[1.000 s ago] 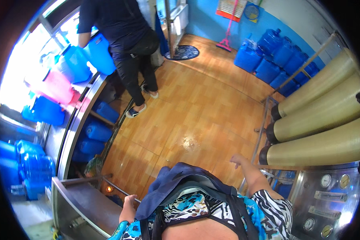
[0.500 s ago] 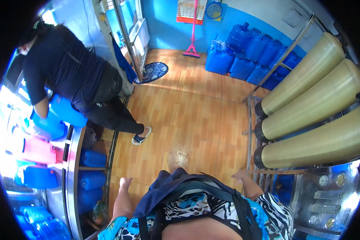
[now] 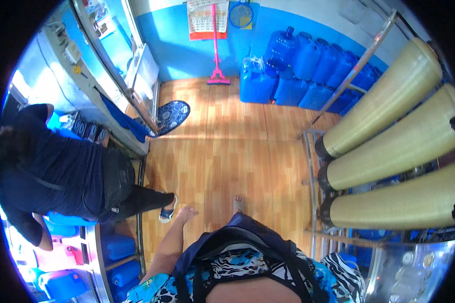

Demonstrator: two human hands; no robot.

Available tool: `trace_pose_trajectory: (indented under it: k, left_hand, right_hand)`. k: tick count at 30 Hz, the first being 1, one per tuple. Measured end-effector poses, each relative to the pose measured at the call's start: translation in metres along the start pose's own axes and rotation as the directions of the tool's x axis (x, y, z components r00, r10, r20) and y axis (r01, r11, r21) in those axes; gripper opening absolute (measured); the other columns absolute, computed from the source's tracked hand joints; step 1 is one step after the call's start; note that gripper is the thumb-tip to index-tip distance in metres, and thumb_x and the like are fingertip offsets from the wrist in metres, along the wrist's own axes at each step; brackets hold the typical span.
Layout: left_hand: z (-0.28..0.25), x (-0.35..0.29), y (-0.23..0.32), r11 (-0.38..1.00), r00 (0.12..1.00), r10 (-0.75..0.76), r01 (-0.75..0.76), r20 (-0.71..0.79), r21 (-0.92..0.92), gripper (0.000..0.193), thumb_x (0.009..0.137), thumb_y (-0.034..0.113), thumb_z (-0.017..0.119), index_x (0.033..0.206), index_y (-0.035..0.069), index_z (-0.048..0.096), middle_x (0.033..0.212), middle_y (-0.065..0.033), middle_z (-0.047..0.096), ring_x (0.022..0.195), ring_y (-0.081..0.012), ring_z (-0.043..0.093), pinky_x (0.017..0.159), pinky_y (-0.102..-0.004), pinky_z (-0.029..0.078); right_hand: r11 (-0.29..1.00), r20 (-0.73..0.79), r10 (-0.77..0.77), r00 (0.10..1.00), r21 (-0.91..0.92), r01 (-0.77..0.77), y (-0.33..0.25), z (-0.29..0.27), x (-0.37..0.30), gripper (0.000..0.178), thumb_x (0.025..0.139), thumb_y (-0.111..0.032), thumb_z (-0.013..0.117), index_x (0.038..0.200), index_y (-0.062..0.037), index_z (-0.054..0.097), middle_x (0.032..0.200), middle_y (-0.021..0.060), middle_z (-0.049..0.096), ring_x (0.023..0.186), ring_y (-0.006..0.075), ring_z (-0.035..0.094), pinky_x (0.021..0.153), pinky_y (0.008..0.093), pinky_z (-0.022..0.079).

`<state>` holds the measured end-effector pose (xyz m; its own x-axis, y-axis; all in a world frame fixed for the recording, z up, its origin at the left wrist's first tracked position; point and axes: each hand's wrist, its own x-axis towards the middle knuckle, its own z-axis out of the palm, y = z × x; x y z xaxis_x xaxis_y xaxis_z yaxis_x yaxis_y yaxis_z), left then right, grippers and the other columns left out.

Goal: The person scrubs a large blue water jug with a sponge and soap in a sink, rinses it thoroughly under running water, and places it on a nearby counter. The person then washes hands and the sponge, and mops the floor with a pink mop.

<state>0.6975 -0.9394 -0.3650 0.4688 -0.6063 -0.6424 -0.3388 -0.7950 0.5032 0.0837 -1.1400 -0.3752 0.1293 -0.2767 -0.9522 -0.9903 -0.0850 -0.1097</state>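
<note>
My left hand (image 3: 188,214) hangs in front of me over the wood-pattern floor (image 3: 222,161), holding nothing, its fingers loosely extended. It is nearest to a co-worker's sandalled foot (image 3: 167,209), with a gap between them. My right hand does not show; only the zebra-print cloth (image 3: 343,270) at my right side is visible. One of my bare feet (image 3: 238,203) is forward on the floor, below my dark blue apron (image 3: 242,224).
At left, a co-worker in dark clothes (image 3: 60,177) leans over a metal counter among blue jugs (image 3: 63,285). Tall beige tanks (image 3: 384,101) stand in a metal frame at right. Several blue water containers (image 3: 303,93), a pink mop (image 3: 218,76) and a dark mat (image 3: 173,115) are farther ahead.
My view has moved forward and turned, so the far wall is nearer. My left hand has swung forward and inward. My right hand has left view, and my foot has appeared.
</note>
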Motion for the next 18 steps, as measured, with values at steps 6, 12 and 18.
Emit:
trace_pose_trajectory:
  k: [6,12,18]
  left_hand:
    - [-0.029,0.03,-0.04,0.92,0.949,-0.271,0.205,0.163,0.335,0.052,0.084,0.053,0.052,0.106,0.009,0.069,0.114,-0.0158,0.065,0.106,-0.0308,0.061,0.093,-0.0403,0.047]
    - [-0.061,0.045,-0.041,0.884,0.978,-0.077,-0.022,0.192,0.467,0.047,0.084,0.053,0.051,0.097,0.013,0.072,0.104,-0.0127,0.068,0.101,-0.0301,0.064,0.09,-0.0406,0.048]
    - [-0.043,0.133,-0.053,0.932,0.933,-0.349,0.336,0.085,0.136,0.04,0.084,0.049,0.052,0.083,0.013,0.07,0.084,-0.0099,0.07,0.088,-0.0271,0.067,0.074,-0.0425,0.051]
  right_hand:
    - [0.981,-0.23,-0.079,0.97,-0.19,0.035,-0.117,-0.209,0.081,0.035,0.086,-0.034,0.052,0.105,-0.008,0.067,0.113,0.0181,0.063,0.103,0.0338,0.061,0.09,0.0429,0.047]
    - [0.824,-0.671,-0.492,0.555,-0.154,0.545,-0.392,-0.424,0.11,0.036,0.08,-0.038,0.058,0.093,-0.0055,0.068,0.093,0.0204,0.067,0.09,0.0366,0.064,0.076,0.0457,0.05]
    - [0.422,-0.182,-0.895,0.407,-0.638,0.644,-0.617,-0.503,0.058,0.042,0.077,-0.032,0.062,0.11,-0.0065,0.064,0.109,0.0184,0.065,0.102,0.0349,0.062,0.087,0.0453,0.049]
